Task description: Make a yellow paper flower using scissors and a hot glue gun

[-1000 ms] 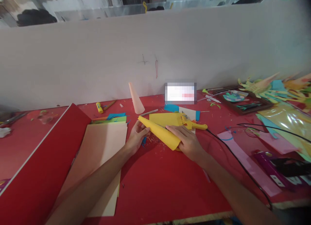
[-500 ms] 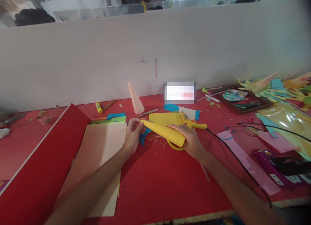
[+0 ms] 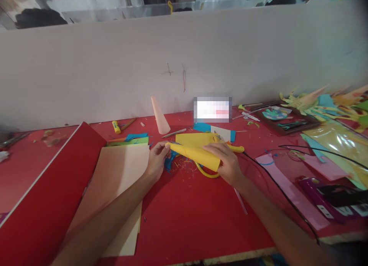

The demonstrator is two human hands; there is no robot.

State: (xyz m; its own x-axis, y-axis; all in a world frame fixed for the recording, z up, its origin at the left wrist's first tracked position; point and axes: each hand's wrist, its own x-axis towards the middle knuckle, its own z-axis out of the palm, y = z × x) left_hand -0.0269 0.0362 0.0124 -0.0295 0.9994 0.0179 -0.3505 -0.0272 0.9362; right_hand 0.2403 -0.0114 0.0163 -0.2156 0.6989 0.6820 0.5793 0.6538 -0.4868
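red table | yellow cone in both hands | peach cone beyond

A craft workspace, shown by coloured paper sheets, a glue gun and paper scraps across a red desk.

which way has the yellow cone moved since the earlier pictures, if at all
Yes. Judged against the standing peach cone, the yellow cone has swung its wide end right and slightly away from the person, uncovering more of the yellow loop.
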